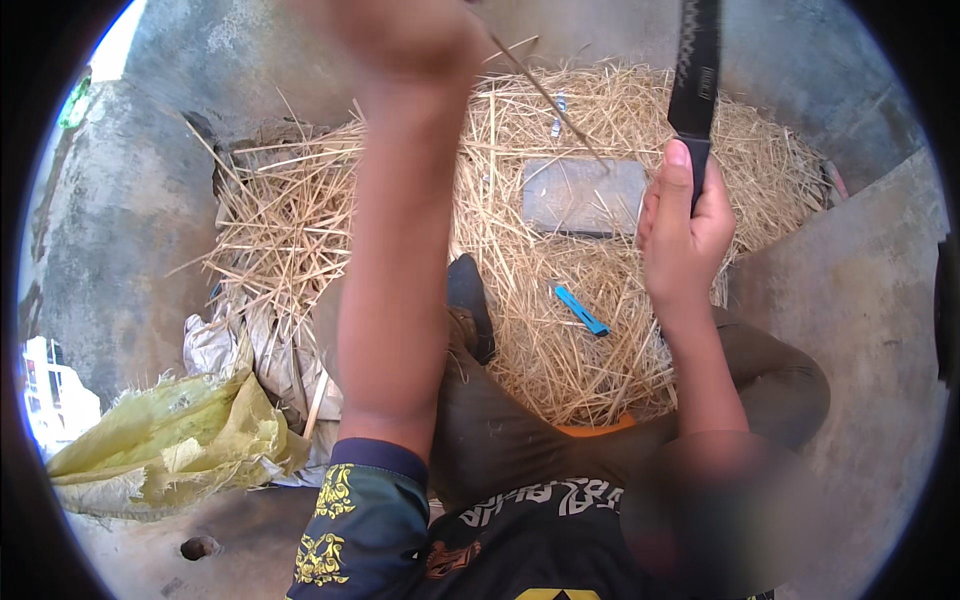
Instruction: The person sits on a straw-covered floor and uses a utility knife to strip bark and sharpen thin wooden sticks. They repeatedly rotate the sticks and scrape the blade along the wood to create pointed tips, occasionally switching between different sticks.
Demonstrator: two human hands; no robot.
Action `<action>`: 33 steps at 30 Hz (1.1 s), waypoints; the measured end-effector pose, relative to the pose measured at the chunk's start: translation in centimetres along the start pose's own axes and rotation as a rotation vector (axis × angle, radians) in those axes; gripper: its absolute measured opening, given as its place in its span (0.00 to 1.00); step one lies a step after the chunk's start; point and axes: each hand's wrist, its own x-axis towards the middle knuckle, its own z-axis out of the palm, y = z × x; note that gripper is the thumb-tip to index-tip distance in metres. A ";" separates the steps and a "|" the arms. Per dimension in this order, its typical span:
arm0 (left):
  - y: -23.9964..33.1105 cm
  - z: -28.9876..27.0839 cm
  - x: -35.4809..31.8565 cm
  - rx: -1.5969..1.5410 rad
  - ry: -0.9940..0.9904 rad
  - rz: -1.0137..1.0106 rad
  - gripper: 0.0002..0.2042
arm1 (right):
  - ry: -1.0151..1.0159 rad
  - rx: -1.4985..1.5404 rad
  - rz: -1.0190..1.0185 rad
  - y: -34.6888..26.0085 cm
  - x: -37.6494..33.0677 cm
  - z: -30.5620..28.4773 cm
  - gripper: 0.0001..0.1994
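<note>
My right hand is closed around the black handle of a knife. Its dark patterned blade points up and runs out of the top edge of the view. My left arm reaches far forward, and the left hand is smeared by motion at the top edge. From that hand a thin brown stick slants down toward a flat grey block; the fingers around it are hardly visible. The block lies on the straw left of my right hand. Nearer to me, a blue box cutter rests on the straw.
Loose straw covers the floor before my crossed legs, with longer stalks heaped at left. A torn yellow sack lies at the lower left. Concrete walls enclose the spot. A dark shoe is beside my left forearm.
</note>
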 end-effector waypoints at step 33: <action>-7.2 -1.5 -1.9 -0.270 -0.349 -0.465 0.35 | 0.091 0.201 0.126 2.6 -4.1 -1.9 0.14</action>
